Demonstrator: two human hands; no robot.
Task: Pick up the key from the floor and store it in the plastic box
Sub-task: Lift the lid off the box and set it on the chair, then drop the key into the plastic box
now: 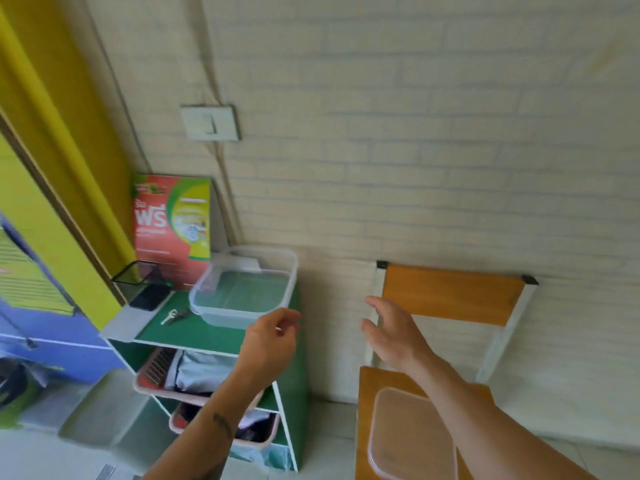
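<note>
A pale brick-patterned wall fills most of the view, with a white wall switch mounted on it and a cable running down beside the switch. To the left stands a yellow door frame, and below it a green shelf unit with white edges holds pink baskets of clothes on its lower shelves. A wooden chair with a white metal frame stands against the wall on the right, on a light tiled floor.

Lived-in home room, storage corner. Brick-pattern wall with light switch; small green shelf unit against it, pink baskets of clothes inside, promo carton on top; wooden chair beside; yellow door frame.
</note>
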